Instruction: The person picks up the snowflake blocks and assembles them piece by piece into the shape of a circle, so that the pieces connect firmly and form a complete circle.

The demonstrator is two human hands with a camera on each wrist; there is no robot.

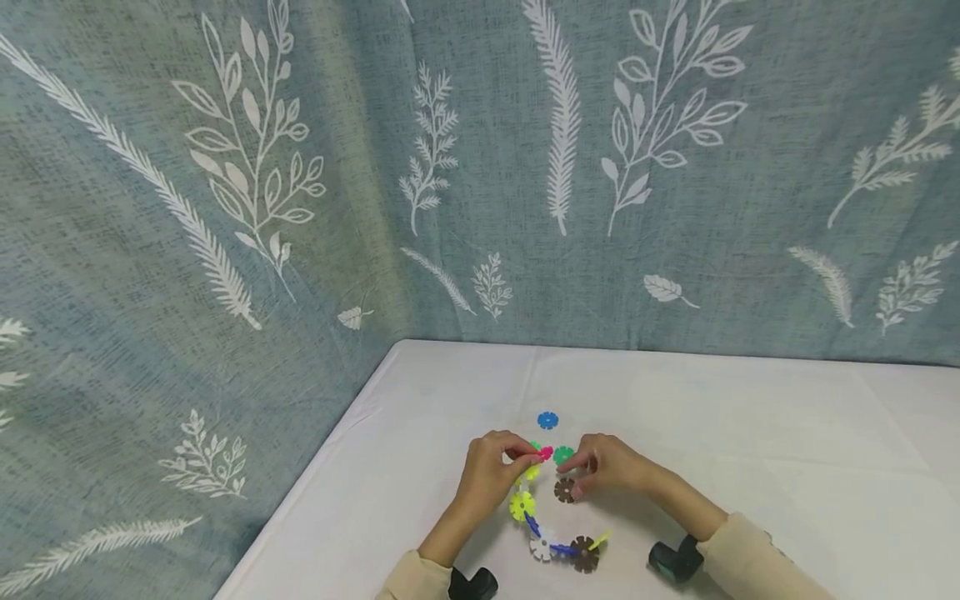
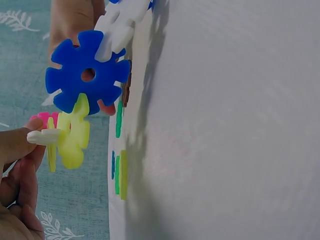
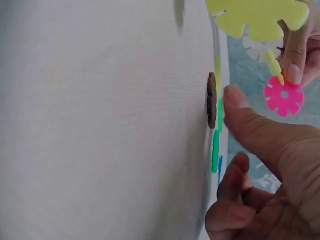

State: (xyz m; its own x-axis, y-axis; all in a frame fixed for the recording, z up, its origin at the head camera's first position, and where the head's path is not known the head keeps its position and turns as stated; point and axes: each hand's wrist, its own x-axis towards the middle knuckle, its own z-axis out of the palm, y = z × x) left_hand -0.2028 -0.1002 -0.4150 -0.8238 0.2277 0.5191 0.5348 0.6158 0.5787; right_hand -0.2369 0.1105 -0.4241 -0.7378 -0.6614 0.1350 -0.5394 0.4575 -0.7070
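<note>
Above the white surface (image 1: 712, 417), the left hand (image 1: 491, 471) pinches a disc chain (image 1: 517, 511) at its pink disc (image 1: 547, 452), apparently to hold that end up; the right hand (image 1: 611, 465), fingers parted, holds nothing. The loose brown disc (image 1: 561, 492) lies handily beside it, the thumb's gap visible only in the right wrist view.

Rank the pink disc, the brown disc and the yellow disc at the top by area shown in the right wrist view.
Yellow disc, cut off by the frame
Pink disc
Brown disc, seen edge-on

Nearness to the camera may differ, so true sizes are unsure.
</note>
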